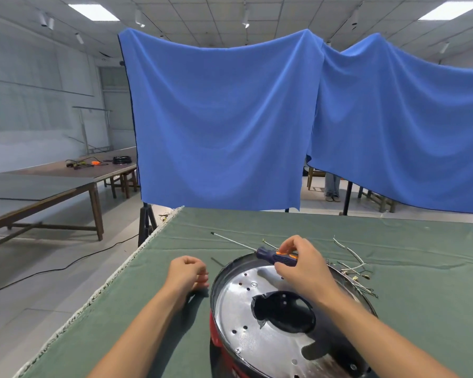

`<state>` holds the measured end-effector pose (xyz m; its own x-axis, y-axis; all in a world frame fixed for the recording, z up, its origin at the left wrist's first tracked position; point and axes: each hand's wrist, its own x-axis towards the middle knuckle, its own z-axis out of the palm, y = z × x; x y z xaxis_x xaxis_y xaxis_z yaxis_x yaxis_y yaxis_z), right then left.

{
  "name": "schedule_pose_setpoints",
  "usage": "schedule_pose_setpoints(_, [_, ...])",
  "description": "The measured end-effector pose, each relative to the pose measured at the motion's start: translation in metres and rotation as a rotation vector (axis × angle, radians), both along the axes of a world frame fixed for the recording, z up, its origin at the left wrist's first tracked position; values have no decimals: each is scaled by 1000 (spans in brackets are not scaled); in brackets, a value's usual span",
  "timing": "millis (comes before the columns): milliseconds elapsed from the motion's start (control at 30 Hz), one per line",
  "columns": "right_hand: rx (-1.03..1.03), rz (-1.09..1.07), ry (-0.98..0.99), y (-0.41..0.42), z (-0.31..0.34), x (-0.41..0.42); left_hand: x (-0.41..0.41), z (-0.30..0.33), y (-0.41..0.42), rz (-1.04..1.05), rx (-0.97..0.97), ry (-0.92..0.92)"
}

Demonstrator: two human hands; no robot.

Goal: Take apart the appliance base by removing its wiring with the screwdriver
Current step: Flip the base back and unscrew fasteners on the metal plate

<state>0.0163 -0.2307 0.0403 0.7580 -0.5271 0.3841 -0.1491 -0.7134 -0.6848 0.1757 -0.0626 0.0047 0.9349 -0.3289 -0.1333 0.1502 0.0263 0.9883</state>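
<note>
The appliance base point(257, 317), round with a shiny metal plate, a dark central hole and a red outer wall, sits on the green table cloth point(153, 282) at lower centre. My right hand point(301, 266) hovers over its far rim and grips the blue and orange handle of the screwdriver point(273, 256), whose long shaft points up and left over the cloth. My left hand point(187, 274) rests on the cloth just left of the base, fingers loosely curled, holding nothing. Several loose wires point(355, 264) with terminals lie on the cloth to the right of the base.
The table's left edge point(99, 290) runs diagonally with floor beyond it. Blue cloths point(221, 121) hang behind the table. Wooden tables point(52, 184) with tools stand at the far left. A black cable point(66, 267) crosses the floor. A person's legs point(332, 186) show beyond the curtain.
</note>
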Motion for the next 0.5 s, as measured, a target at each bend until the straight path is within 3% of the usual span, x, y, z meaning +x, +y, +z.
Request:
schedule_pose_setpoints(133, [-88,24,101,-2,-8,3,4,-3,-11,0,38,-79])
schedule_pose_setpoints(367, [-42,29,127,-4,-11,5,7,-15,-33,-6,498,-654])
schedule_pose_setpoints(500, [16,36,131,-5,-12,7,7,-17,-34,65,415,-597])
